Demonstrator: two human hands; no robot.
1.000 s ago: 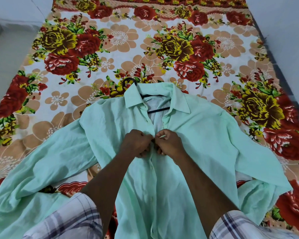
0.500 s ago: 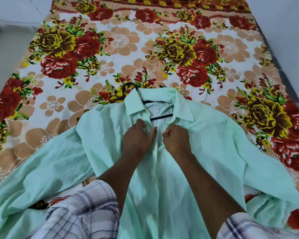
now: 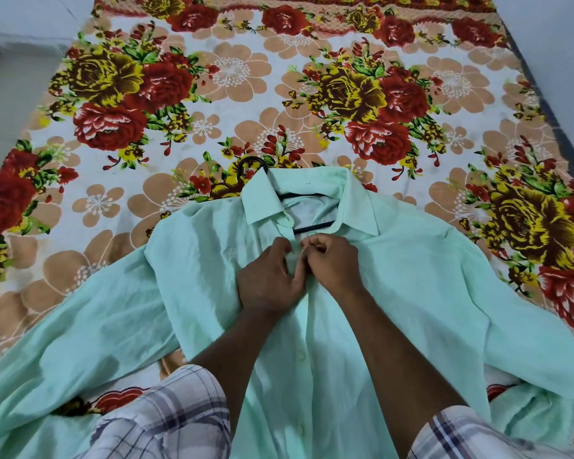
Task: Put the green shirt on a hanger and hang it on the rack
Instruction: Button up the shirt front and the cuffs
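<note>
The shirt (image 3: 411, 293) is lying front-up on the bed (image 3: 212, 77), sleeves spreading to both sides. The hanger (image 3: 312, 226) is sitting inside the collar, its hook (image 3: 249, 164) protruding beside the left collar point. The left hand (image 3: 269, 279) is pressing on the placket just below the collar, fingers partly curled on the fabric. The right hand (image 3: 335, 263), touching it, is closing in a pinch on the placket edge.
</note>
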